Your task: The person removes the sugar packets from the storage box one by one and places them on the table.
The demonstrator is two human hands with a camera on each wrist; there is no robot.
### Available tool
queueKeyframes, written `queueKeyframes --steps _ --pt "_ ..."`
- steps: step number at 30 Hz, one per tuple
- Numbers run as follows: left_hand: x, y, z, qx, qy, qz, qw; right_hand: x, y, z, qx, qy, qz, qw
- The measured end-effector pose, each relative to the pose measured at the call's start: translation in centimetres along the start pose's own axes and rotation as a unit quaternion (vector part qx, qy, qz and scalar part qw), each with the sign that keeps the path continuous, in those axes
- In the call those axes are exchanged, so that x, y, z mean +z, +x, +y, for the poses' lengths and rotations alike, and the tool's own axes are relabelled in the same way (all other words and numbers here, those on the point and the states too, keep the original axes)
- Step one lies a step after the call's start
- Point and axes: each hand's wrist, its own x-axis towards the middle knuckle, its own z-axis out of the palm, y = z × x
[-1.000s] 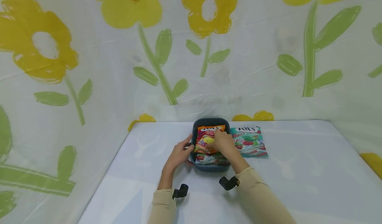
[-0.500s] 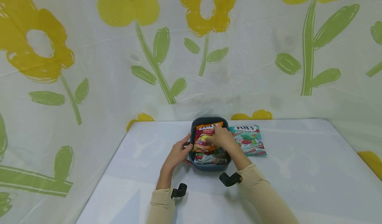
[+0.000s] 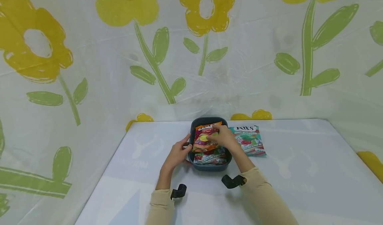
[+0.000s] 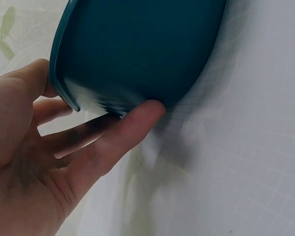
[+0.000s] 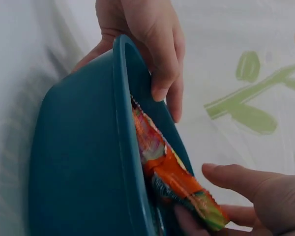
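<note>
A dark teal plastic basin (image 3: 210, 168) stands on the table, filled with candy bags. My left hand (image 3: 177, 154) grips its left side, the thumb over the rim and the fingers against the outer wall (image 4: 137, 54). On top inside lies an orange FOX'S fruits candy bag (image 3: 201, 140), its right edge raised in the right wrist view. My right hand (image 3: 225, 137) is over that edge; its thumb stands off the bag and its fingers touch the edge, partly hidden. Beneath it, a darker candy bag (image 3: 210, 158) shows at the near end.
A teal FOX'S mint blossom candy bag (image 3: 247, 140) lies flat just right of the basin. The white table (image 3: 299, 178) ends at a flower-printed curtain (image 3: 251, 85) behind. Black wrist cameras sit on both sleeves.
My right hand has shifted slightly right relative to the basin. The orange candy bag sits a little further left in it. My left hand keeps its grip on the rim.
</note>
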Motion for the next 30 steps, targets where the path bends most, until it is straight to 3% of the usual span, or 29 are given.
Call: queueKeyframes --steps 6,13,23,30 --pt "0.0 -0.1 0.2 -0.003 0.009 0.007 0.9999 0.2 0.3 0.8 0.022 0.066 0.006 0.998" --pt "0.1 -0.2 0.3 -0.006 -0.004 0.007 0.9999 0.1 0.4 1.3 0.039 0.15 0.012 0.988" --pt "-0.7 -1.7 3.3 -0.002 -0.015 -0.022 0.9996 0.0 0.8 1.6 0.055 0.223 -0.011 0.973" --pt "0.0 -0.5 0.8 -0.007 -0.02 0.001 0.9998 -0.4 0.5 1.7 0.031 0.237 -0.04 0.97"
